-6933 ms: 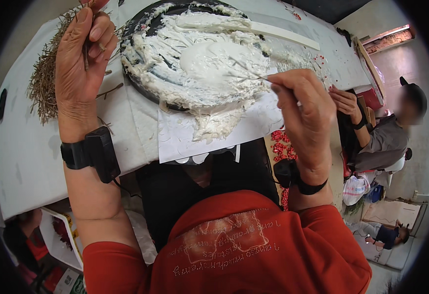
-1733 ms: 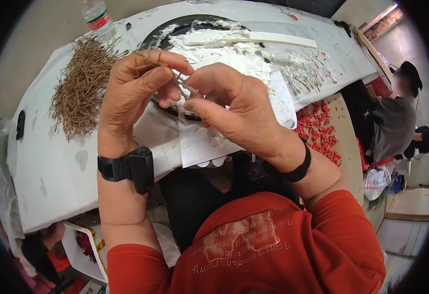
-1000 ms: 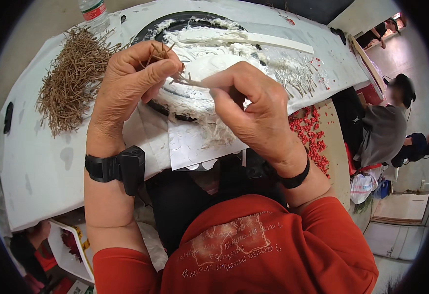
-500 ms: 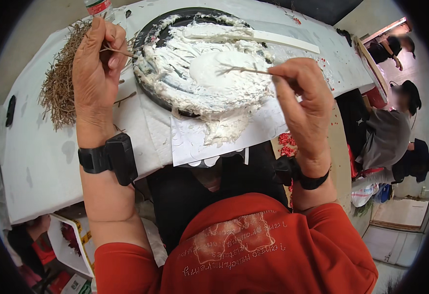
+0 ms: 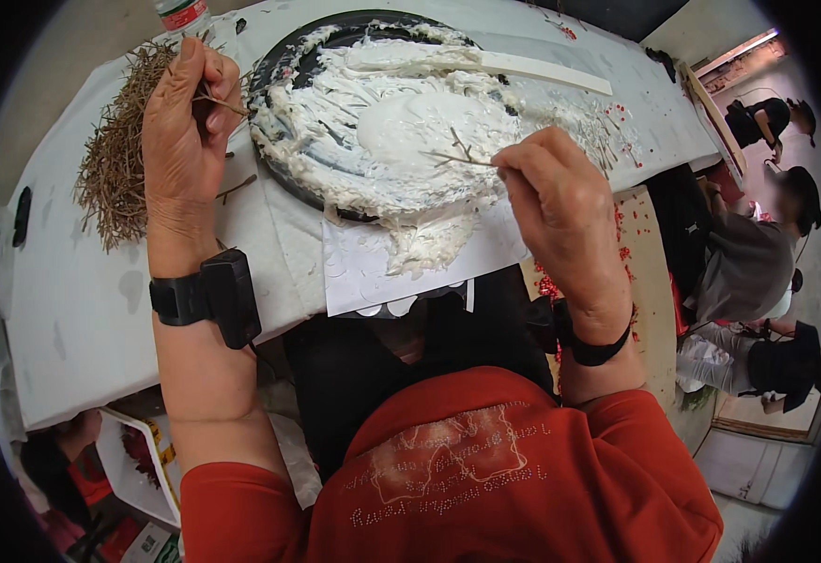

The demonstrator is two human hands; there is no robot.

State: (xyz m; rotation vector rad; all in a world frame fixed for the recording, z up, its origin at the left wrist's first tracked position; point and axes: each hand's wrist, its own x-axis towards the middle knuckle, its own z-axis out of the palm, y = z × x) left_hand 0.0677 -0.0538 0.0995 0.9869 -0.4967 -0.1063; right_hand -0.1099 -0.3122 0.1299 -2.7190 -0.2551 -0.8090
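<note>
Between the thumb and fingers of my right hand is a thin brown twig. Its forked tip points left, over the white paste spread thickly in a round black tray. My left hand is raised at the tray's left side, fingers curled round some brown twigs; how many is hidden. Beside that hand lies a big heap of dry brown twigs. A white flat stick rests with one end in the paste and the other past the tray's rim.
Paste has spilled onto a white sheet at the table's front edge. A bottle stands behind the heap. Red berries lie on a board to the right. A white bin sits below left. Other people are at the far right.
My right hand has shifted slightly left and down with its twig, whose forks now show more clearly. My left hand has barely moved. People at the right have changed position.
</note>
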